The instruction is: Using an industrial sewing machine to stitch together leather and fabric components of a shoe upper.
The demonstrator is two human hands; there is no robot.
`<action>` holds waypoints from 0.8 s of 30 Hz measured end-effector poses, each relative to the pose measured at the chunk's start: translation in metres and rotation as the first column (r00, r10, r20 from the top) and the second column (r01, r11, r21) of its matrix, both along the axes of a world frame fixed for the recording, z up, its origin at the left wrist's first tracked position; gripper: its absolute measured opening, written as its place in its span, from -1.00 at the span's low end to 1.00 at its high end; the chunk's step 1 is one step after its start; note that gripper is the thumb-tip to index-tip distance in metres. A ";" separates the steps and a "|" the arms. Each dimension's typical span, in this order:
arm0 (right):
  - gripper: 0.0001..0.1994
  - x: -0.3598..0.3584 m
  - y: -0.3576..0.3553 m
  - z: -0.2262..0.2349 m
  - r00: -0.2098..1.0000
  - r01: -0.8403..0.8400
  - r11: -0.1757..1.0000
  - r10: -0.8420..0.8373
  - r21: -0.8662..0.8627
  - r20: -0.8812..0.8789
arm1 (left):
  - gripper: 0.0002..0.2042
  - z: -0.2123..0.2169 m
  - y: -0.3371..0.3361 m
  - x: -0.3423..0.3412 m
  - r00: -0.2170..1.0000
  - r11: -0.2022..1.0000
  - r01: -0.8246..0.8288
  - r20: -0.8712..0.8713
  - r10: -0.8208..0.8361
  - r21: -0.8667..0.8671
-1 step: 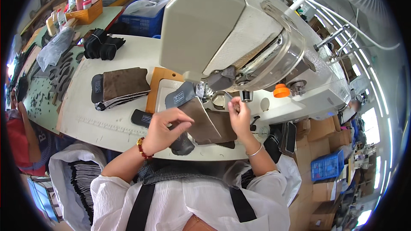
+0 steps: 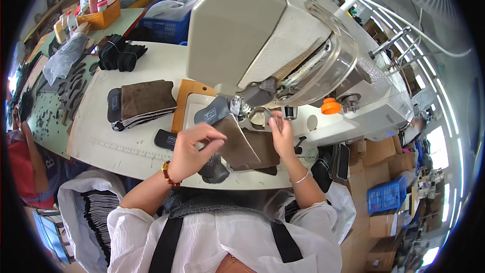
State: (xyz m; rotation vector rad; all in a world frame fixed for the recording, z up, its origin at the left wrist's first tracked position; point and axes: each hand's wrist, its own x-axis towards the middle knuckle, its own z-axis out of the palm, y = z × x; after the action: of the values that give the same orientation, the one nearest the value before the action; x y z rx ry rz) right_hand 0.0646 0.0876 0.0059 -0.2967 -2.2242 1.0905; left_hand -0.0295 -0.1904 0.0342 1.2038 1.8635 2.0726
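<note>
Beyond and left of the person's left hand (image 2: 194,147), a neat stack of brown cloth pieces with dark grey ends (image 2: 146,98) lies probably within easy reach. That hand is loosely curled, thumb and fingertips apart, seemingly empty; just past it, a white-edged brown cloth piece (image 2: 236,144) lies by the cream metal sewing machine's head (image 2: 235,20), presumably to meet the needle. Right of that cloth, the right hand (image 2: 283,132) has its fingertips drawn together, though I can't tell on what.

At the upper left, near an orange box (image 2: 104,18), a blue crate (image 2: 165,29) holds a whitish plastic bag (image 2: 174,8). On the right side, a blue basket (image 2: 386,196) stands near cardboard boxes (image 2: 381,226).
</note>
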 end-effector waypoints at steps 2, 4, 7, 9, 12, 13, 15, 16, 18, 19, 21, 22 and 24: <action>-0.76 0.001 0.002 -0.011 0.991 -0.058 0.938 0.097 -0.341 0.097 | -0.89 0.003 0.005 -0.005 0.988 0.991 -0.135 -0.079 0.135 0.005; -0.78 0.003 -0.003 -0.011 0.970 -0.092 0.760 0.215 -0.644 0.115 | -0.91 0.004 0.011 -0.015 0.949 0.965 -0.263 -0.177 0.260 0.005; -0.66 0.001 -0.013 0.003 0.969 -0.217 0.902 0.155 -0.372 -0.191 | -0.92 0.004 0.017 -0.043 0.940 0.954 -0.300 -0.174 0.292 -0.018; -0.59 -0.005 -0.018 0.014 0.974 -0.202 0.949 0.170 -0.240 -0.151 | -0.89 0.004 0.029 -0.069 0.970 0.970 -0.232 -0.088 0.226 -0.072; -0.55 -0.013 -0.025 0.027 0.981 -0.173 0.983 0.167 -0.062 -0.097 | -0.83 0.006 0.043 -0.116 0.990 0.986 -0.069 -0.130 0.049 -0.152; -0.52 -0.016 -0.028 0.031 0.983 -0.112 0.990 0.123 0.088 -0.134 | -0.80 0.005 0.047 -0.129 0.997 0.989 0.015 -0.069 -0.025 -0.149; -0.63 -0.021 -0.036 0.037 0.962 -0.015 0.958 0.092 0.285 -0.257 | -0.72 0.002 0.053 -0.152 0.982 0.977 0.187 0.012 -0.186 -0.099; -0.76 -0.025 -0.040 0.041 0.959 -0.004 0.930 0.108 0.369 -0.262 | -0.67 0.001 0.057 -0.163 0.962 0.960 0.273 0.023 -0.272 -0.056; -0.86 -0.033 -0.048 0.047 0.957 0.052 0.846 0.111 0.531 -0.269 | -0.59 -0.005 0.063 -0.179 0.913 0.914 0.407 0.016 -0.407 0.007; -0.83 -0.035 -0.049 0.050 0.961 0.070 0.786 0.113 0.614 -0.253 | -0.55 -0.008 0.065 -0.185 0.829 0.829 0.547 0.059 -0.556 0.117; -0.72 -0.042 -0.056 0.053 0.947 0.133 0.770 0.086 0.624 -0.308 | -0.51 -0.014 0.069 -0.194 0.690 0.684 0.685 0.079 -0.719 0.250; -0.71 -0.043 -0.058 0.053 0.957 0.126 0.771 0.072 0.625 -0.282 | -0.50 -0.016 0.070 -0.197 0.628 0.622 0.724 0.088 -0.773 0.300; -0.72 -0.045 -0.059 0.052 0.946 0.153 0.763 0.072 0.628 -0.317 | -0.47 -0.017 0.071 -0.200 0.582 0.587 0.738 0.126 -0.804 0.332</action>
State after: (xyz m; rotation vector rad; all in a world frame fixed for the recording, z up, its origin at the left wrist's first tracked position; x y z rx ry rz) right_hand 0.0191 0.0281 0.0578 0.1322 -2.1215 0.2542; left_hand -0.2290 -0.1199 0.0168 1.3627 0.7051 1.8026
